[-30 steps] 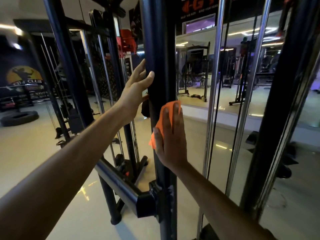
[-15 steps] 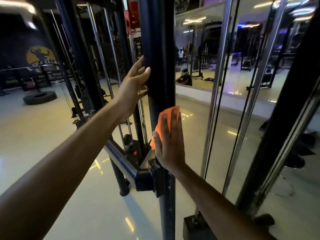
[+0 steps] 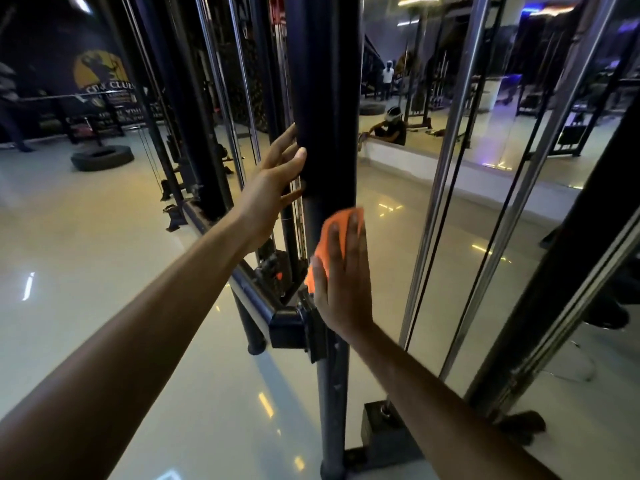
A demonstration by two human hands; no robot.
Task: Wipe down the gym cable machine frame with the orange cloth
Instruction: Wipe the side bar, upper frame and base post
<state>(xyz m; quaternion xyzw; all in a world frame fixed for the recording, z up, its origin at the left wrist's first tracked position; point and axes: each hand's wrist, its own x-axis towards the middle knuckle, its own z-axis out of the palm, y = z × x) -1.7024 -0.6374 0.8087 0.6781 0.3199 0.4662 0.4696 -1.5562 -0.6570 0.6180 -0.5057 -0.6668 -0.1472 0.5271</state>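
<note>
The cable machine's black upright post (image 3: 323,98) runs down the middle of the view. My right hand (image 3: 343,282) lies flat with straight fingers and presses the orange cloth (image 3: 334,230) against the post, just above the bracket where a black crossbar (image 3: 256,299) joins it. The cloth shows above and left of my fingers; the rest is hidden under my palm. My left hand (image 3: 273,188) rests higher on the post's left side, fingers extended and thumb against the post.
Chrome guide rods (image 3: 446,161) and a thin cable stand right of the post, with a dark slanted frame member (image 3: 568,271) further right. A mirror (image 3: 485,81) lines the far wall. A tyre (image 3: 102,157) lies on the glossy floor at left.
My right hand has slid the cloth down the post toward the crossbar bracket. The view has tilted downward; my left hand keeps its place on the post.
</note>
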